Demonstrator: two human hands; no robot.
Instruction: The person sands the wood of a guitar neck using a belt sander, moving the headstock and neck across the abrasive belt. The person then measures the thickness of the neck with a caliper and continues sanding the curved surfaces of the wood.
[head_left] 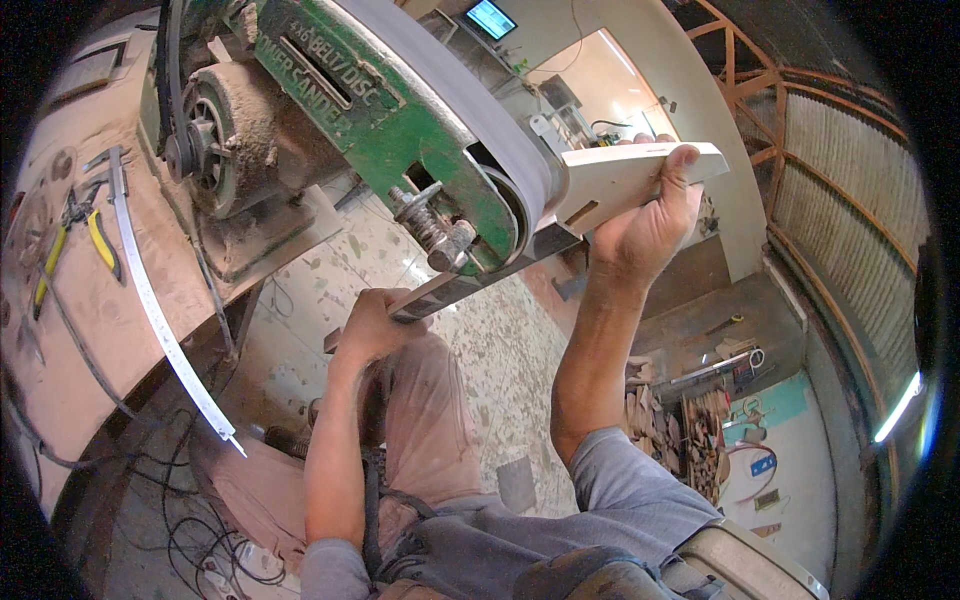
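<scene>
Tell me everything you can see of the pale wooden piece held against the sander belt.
The wooden piece is a flat, pale, light-coloured board, roughly wedge-shaped, with a narrow slot cut near its lower left end. The right hand grips it from below, thumb over its face. Its left end meets the grey belt of the green sander at the roller. It lies tilted, right end higher. The left hand holds a thin strip lower down, not the board.
</scene>
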